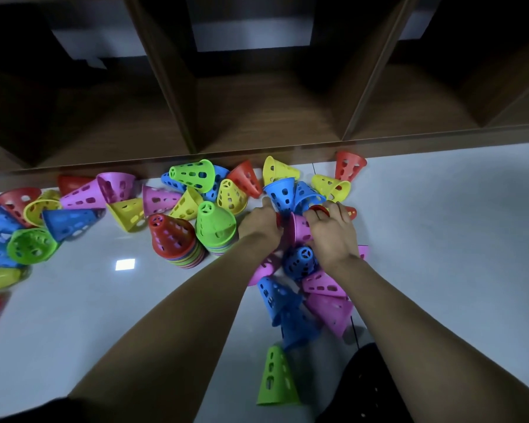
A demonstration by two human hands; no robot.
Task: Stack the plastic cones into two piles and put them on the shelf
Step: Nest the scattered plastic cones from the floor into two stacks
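Many perforated plastic cones in several colours lie scattered on the pale floor. Two upright piles stand side by side: one topped by a red cone (170,236), one topped by a green cone (215,225). Just right of them my left hand (261,222) and my right hand (333,236) both grip a pink cone (300,228) lying on its side, with a red cone (319,209) at my right fingertips. A blue cone (300,261) lies under my right wrist. The wooden shelf (257,117) with open compartments stands right behind the cones.
More loose cones spread to the far left (28,227) and along the shelf base (193,175). A green cone (277,377) stands near my body, with blue (277,296) and pink cones (330,306) above it. Bare floor (455,239) stretches to the right.
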